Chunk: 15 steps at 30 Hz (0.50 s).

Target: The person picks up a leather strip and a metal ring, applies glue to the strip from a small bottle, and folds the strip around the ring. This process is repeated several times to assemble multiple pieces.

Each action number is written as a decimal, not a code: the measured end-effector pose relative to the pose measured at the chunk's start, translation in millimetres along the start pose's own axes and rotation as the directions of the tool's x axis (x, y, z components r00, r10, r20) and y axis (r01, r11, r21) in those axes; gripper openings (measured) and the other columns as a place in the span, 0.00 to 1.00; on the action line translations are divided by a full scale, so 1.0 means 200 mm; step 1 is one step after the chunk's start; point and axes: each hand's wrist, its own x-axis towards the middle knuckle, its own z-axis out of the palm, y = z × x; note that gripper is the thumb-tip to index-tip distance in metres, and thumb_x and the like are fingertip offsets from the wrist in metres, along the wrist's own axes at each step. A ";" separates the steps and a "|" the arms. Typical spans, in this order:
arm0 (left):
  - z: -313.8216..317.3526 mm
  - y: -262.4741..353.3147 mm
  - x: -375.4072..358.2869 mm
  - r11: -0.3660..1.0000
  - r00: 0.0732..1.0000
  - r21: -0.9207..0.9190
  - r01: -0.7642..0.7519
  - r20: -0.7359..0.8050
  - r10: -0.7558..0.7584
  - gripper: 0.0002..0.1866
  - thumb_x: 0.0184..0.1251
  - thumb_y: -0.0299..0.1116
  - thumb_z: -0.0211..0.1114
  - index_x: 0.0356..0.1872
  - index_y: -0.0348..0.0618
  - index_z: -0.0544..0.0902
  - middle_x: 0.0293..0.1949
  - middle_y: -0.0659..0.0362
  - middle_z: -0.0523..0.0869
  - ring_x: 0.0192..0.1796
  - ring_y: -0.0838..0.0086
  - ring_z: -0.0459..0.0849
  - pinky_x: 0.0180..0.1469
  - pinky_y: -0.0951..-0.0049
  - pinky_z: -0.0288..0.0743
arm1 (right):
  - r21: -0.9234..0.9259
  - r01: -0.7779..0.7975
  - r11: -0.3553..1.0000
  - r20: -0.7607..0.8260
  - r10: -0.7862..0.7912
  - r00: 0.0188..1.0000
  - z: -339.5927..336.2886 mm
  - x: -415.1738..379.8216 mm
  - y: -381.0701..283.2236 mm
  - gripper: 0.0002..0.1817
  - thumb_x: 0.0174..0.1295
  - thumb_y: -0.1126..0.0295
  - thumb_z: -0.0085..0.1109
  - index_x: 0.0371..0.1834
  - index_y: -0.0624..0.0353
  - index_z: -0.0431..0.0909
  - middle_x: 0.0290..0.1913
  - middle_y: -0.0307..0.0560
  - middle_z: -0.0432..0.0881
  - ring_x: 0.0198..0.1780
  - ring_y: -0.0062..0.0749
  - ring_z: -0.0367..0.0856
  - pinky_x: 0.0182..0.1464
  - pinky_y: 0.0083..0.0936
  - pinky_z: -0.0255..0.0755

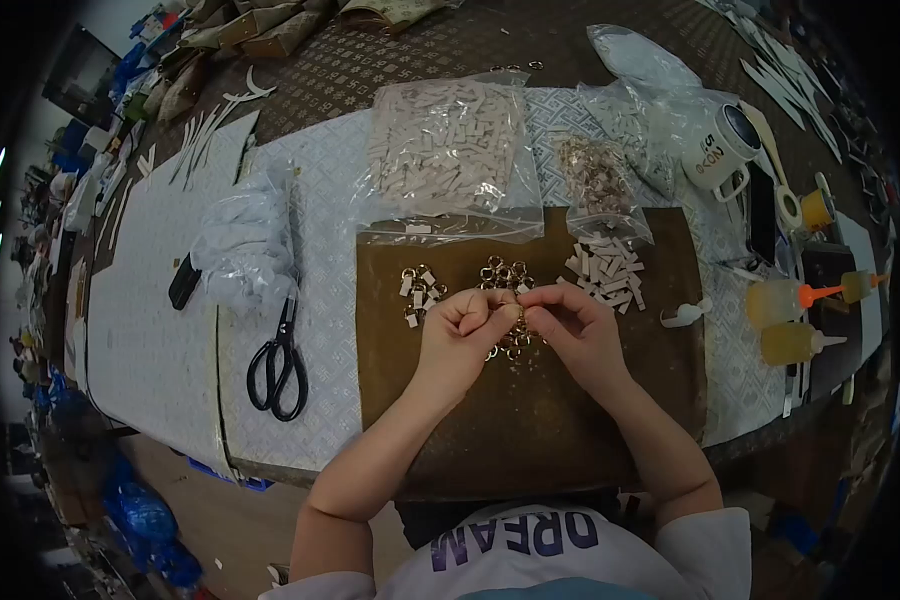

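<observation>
Centrally, over a brown mat [530,420], both hands meet fingertip to fingertip. Left hand [460,335]: fingers curled into a loose fist, thumb and forefinger pinched on a small gold ring clasp [518,318]; forearm bare, running up from the lower left, wrist slightly bent inward. Right hand [577,328]: fingers likewise curled, tips pinched on the same clasp from the other side; forearm bare, entering from the lower right. What else sits in the pinch is too small to tell. Pile of gold clasps [503,275]: on the mat, just beyond the fingertips, a few lying loose below the hands. Small cluster of clasps with white tabs [420,292]: on the mat, left of the pile, near the left knuckles. Heap of white strips [605,270]: on the mat, right of the pile. Clear bag of white strips [450,150] and clear bag of gold fittings [595,180]: beyond the mat, on the patterned white cloth [320,250]. Black scissors [280,365]: closed, on the cloth, well left of the left hand. White mug [722,148] and two glue bottles [795,320]: far right, well apart from the hands.
</observation>
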 end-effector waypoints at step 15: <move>-0.03 -0.07 0.01 0.979 0.978 0.021 -0.202 0.064 0.201 0.24 0.60 0.19 0.59 0.14 0.45 0.53 0.29 0.61 0.78 0.31 0.88 0.69 0.32 0.83 0.66 | -0.158 0.031 0.987 -0.083 -0.045 0.996 0.02 -0.01 0.02 0.06 0.62 0.76 0.56 0.40 0.65 0.76 0.36 0.38 0.78 0.36 0.17 0.75 0.40 0.14 0.69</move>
